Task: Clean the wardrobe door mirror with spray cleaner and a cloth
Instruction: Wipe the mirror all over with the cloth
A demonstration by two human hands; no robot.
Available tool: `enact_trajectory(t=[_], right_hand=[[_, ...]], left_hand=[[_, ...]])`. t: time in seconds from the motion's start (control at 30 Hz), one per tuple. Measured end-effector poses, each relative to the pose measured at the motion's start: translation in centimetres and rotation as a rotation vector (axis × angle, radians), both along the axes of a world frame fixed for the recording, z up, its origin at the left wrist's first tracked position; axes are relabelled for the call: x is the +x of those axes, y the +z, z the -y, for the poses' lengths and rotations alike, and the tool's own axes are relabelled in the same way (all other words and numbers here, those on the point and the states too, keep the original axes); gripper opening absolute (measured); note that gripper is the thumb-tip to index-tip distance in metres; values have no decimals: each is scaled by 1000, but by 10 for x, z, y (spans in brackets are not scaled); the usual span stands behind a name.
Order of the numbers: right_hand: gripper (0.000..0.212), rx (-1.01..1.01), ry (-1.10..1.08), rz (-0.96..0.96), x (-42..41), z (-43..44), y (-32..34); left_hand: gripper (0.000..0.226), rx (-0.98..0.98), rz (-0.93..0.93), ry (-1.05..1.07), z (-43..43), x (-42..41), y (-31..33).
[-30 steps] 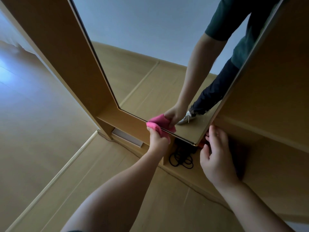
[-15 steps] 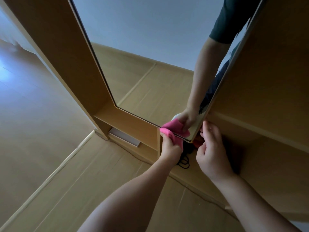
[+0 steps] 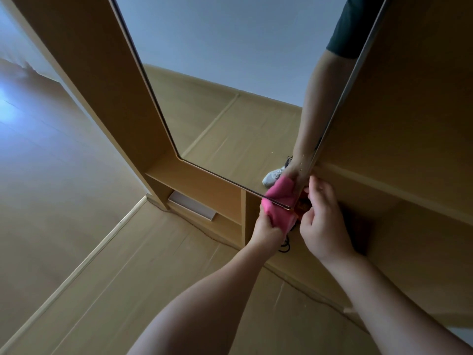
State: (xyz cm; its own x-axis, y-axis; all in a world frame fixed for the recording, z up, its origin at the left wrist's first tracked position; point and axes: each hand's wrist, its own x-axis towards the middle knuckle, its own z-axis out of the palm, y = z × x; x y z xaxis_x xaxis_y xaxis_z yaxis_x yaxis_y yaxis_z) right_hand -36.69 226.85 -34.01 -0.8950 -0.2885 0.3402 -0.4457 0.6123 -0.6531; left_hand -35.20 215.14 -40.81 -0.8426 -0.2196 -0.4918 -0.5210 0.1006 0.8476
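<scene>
so, left hand [image 3: 266,229] fingers wrapped round pink cloth [image 3: 279,216] at mirror [image 3: 217,73] bottom right corner; right hand [image 3: 326,226] fingers curled on door edge [image 3: 339,103]. we push too hard, door swings, fingers get pinched.

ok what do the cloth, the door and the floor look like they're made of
Cloth: soft pink fabric, matte and fuzzy, bunched in folds; perhaps microfibre.
Door: pale wood-look board, smooth and matte, maybe laminate, around reflective mirror glass.
Floor: wood-look planks, glossy, catching a bluish sheen.

Dk green short-sleeve top [image 3: 348,29], white sneaker [image 3: 272,175], forearms [image 3: 210,298] bare.
</scene>
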Motion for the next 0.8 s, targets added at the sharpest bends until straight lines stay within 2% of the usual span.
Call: enact_trajectory(t=[0.17, 0.3, 0.5, 0.8], right_hand=[[57, -51, -39, -96, 14, -1, 19], [53, -84, -4, -134, 29, 5, 46], [44, -85, 62, -221, 36, 45, 120], [38, -92, 85, -446, 33, 125, 255]], left_hand=[[81, 78, -38, 18, 21, 30, 10], [74, 86, -106, 33, 57, 46, 46], [47, -11, -320, 16, 118, 40, 147], [28, -7, -625, -44, 203, 24, 302]])
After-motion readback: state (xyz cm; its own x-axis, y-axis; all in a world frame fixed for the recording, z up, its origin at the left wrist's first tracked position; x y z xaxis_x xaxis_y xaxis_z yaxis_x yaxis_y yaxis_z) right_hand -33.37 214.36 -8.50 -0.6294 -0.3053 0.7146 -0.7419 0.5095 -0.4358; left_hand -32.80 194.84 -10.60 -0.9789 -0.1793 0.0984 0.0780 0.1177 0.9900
